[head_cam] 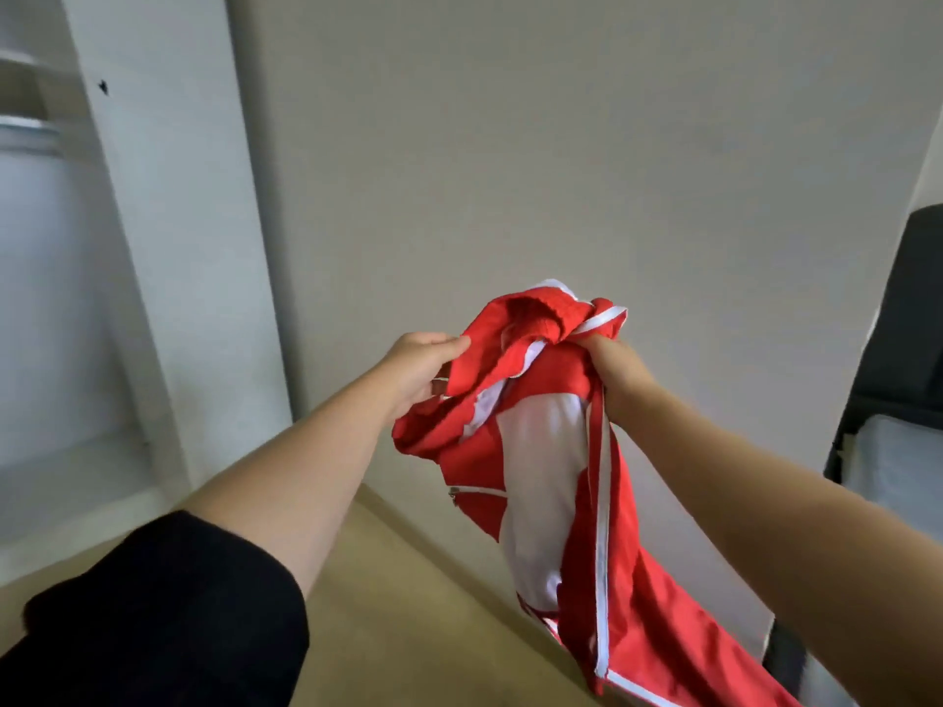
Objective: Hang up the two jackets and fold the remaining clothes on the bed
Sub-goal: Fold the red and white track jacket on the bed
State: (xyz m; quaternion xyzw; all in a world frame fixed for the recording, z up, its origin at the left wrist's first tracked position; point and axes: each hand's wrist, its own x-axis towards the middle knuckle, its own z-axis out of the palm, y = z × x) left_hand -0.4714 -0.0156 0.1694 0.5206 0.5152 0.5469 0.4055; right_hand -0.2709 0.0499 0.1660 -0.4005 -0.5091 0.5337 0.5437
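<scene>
A red jacket (556, 451) with white panels and white piping hangs bunched in front of me, held up in the air before a plain wall. My left hand (416, 372) pinches a red edge near its top left. My right hand (620, 372) is clenched on the gathered fabric at the top right. The jacket's lower part trails down to the bottom right of the frame. A small zip pull shows on its left side. No hanger and no other clothes are in view.
An open white wardrobe (168, 247) stands at the left, with a shelf and a rail blurred inside it. The floor (398, 630) is light wood. At the right edge there is a dark bed frame (903, 324) with a pale mattress.
</scene>
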